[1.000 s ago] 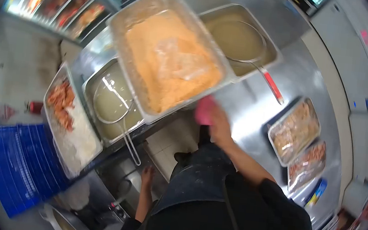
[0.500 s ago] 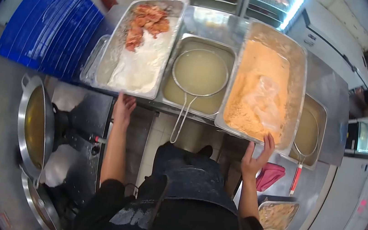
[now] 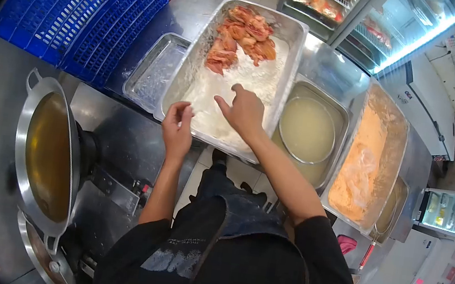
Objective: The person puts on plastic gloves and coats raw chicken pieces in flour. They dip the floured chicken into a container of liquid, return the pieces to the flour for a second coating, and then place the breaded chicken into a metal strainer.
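Head view, looking down past a dark apron and black sleeves: the largest thing in sight is the blue slatted crate point(image 3: 79, 4) at upper left, leaning by the steel counter point(image 3: 120, 134). Next comes the wok of oil point(image 3: 48, 148) at left, its far handle visible and a second pan below it cut off by the frame edge. Along the counter runs a row of steel pans — the flour pan point(image 3: 190, 75) nearest the hands, then a pan of pale liquid point(image 3: 311, 132) with a round strainer lying in it, then a pan of orange breading point(image 3: 367, 159) with a clear plastic bag on top. A smaller empty tray point(image 3: 154, 68) sits just beside the flour pan on its left. Raw marinated chicken pieces point(image 3: 240, 36) lie heaped at the far end of the flour pan, touching the white flour point(image 3: 233, 91).

The right hand point(image 3: 245, 113) hovers over the flour, fingers loosely spread, gripping nothing. The left hand point(image 3: 177, 127) is at the pan's near rim, fingertips drawn together — whether they pinch anything I cannot tell. A glass-fronted fridge point(image 3: 389, 25) stands behind; its contents are blurred.
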Action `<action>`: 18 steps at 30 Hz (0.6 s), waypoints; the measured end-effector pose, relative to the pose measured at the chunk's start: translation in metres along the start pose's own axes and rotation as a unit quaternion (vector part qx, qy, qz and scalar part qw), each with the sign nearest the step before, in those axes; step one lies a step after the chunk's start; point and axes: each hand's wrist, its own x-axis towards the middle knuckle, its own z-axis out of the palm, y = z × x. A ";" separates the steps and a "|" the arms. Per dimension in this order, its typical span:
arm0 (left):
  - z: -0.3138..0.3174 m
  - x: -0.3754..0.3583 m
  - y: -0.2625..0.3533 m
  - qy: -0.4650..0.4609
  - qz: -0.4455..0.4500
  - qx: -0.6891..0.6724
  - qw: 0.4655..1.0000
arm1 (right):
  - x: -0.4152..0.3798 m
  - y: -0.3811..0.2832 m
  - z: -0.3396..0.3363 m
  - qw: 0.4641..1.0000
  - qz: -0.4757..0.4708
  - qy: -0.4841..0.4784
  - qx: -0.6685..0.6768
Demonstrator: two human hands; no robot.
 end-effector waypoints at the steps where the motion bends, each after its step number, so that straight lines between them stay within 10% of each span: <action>1: 0.003 0.016 0.003 -0.034 -0.038 -0.044 0.998 | 0.018 0.002 0.025 0.997 0.009 -0.008 -0.072; 5: 0.024 0.055 -0.022 -0.212 -0.155 -0.192 0.946 | 0.046 0.023 0.052 0.997 0.011 -0.065 -0.044; 18: 0.059 0.085 -0.046 -0.277 -0.459 -0.487 0.690 | 0.005 -0.034 0.014 0.998 -0.046 -0.040 0.025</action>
